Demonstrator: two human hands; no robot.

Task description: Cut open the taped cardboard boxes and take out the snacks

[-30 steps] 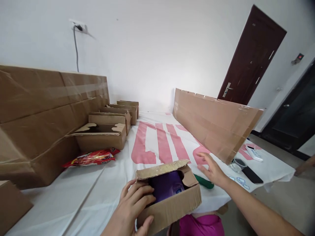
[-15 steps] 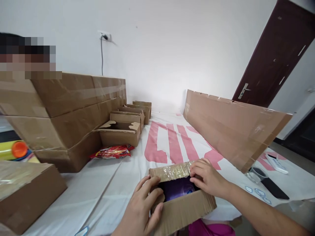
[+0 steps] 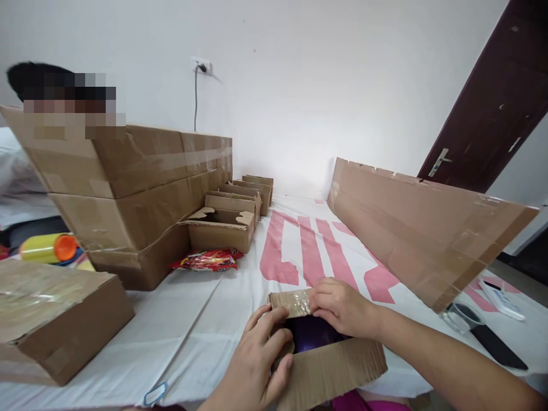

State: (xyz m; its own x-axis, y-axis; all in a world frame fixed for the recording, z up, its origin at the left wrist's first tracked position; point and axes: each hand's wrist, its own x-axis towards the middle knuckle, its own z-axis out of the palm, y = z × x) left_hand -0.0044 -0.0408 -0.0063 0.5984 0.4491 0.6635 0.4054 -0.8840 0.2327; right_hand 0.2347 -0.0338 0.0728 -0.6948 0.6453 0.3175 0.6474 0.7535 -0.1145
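A small cardboard box [image 3: 331, 368] with its top partly open lies at the table's front edge, close to me. Inside it shows something shiny and purple [image 3: 310, 334], its kind unclear. My left hand [image 3: 259, 351] grips the box's left end, thumb on the near side and fingers over the left edge. My right hand [image 3: 342, 308] has its fingers closed on the far flap [image 3: 289, 302], which is covered in clear tape. The right fingertips are partly hidden behind the hand.
Stacked cardboard boxes [image 3: 145, 165] stand at left, a row of open boxes [image 3: 220, 234] beside them. A red snack packet [image 3: 209, 260] lies before these. A taped box [image 3: 77, 319] sits front left, a cardboard panel [image 3: 419, 228] right, near a clear cup [image 3: 462, 317]. Another person's head shows behind the stack.
My right hand has shifted left along the far flap, covering more of it. My left hand keeps its hold on the box. The whole view has turned slightly left.
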